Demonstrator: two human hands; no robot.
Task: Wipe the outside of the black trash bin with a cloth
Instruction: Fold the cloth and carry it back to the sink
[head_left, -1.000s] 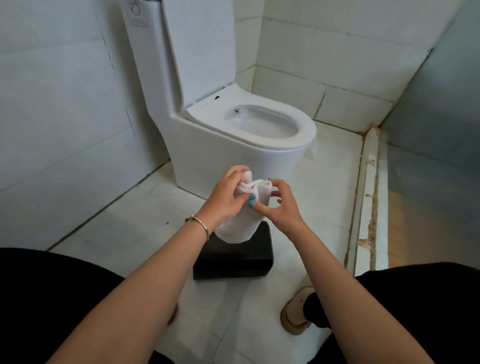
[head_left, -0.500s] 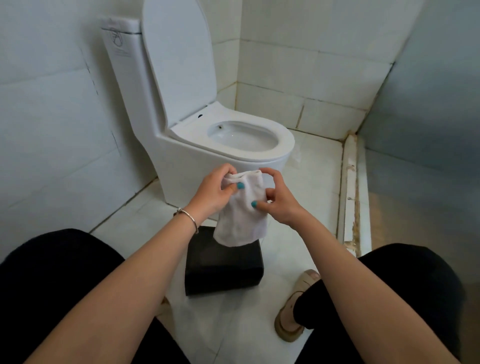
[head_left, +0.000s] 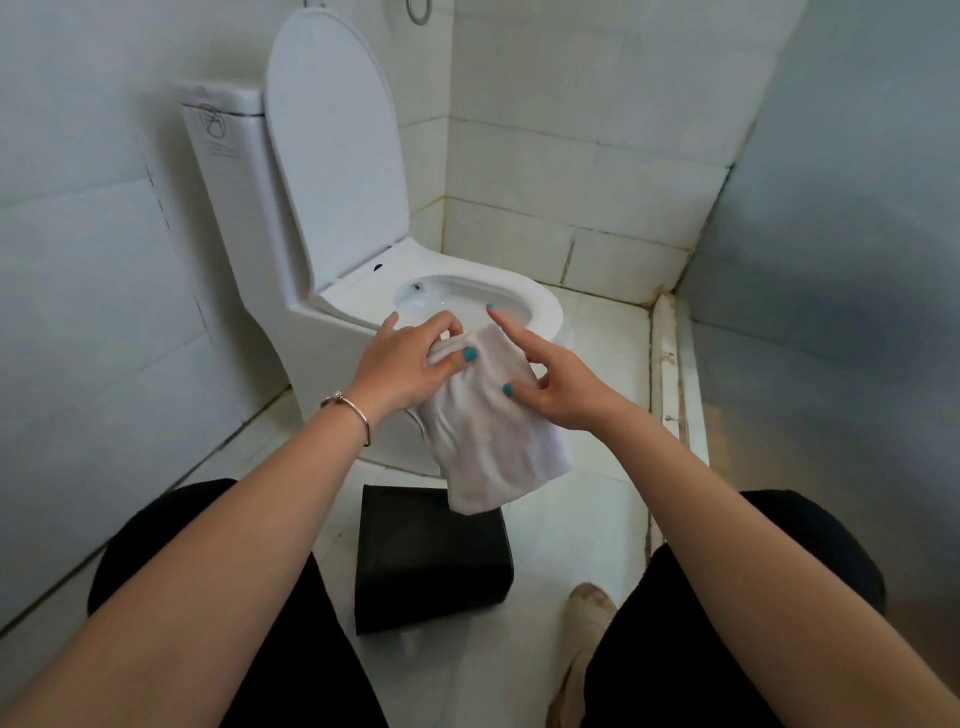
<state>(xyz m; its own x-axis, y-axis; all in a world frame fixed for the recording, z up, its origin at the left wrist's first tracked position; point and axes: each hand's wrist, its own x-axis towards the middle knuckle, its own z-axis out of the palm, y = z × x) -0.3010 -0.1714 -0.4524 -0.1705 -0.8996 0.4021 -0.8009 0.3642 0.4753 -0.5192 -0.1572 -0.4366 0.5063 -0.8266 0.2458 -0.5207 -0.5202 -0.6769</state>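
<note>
Left of frame: tiled wall (head_left: 78, 260), nothing task-related there

Left hand (head_left: 410, 364), centre frame, above the toilet rim: fingers curled, pinching the top edge of the cloth (head_left: 493, 441). Bracelet (head_left: 353, 415) on that wrist. Looks like the anchor hand, holding the top so the cloth hangs free

Cloth: white, soft, wrinkled, doubled over, draping down from both hands. Its lower end overlaps the top rear edge of the bin in this view; cannot tell if it touches, looks like it hangs above

Right hand (head_left: 550, 389), just right of the cloth: thumb pressed on the cloth face, other fingers partly behind it, index finger straight and pointing up-left. My read: it's pinching the cloth to fold or spread it into a usable pad before wiping

Bin (head_left: 431, 561): lower centre of frame, on the floor (head_left: 571, 519) between the person's knees, in front of the toilet (head_left: 363, 260). Black, boxy, matte, flat sides. No obvious dirt visible, but dark surface and soft focus make that hard to judge. Neither hand is on it

Judgement: wiping not started, still cloth prep. Flat sides should wipe easily; a light bin may slide unless one hand steadies it

Right of frame: raised floor ridge (head_left: 670, 389), then grey wall (head_left: 857, 260)
</note>
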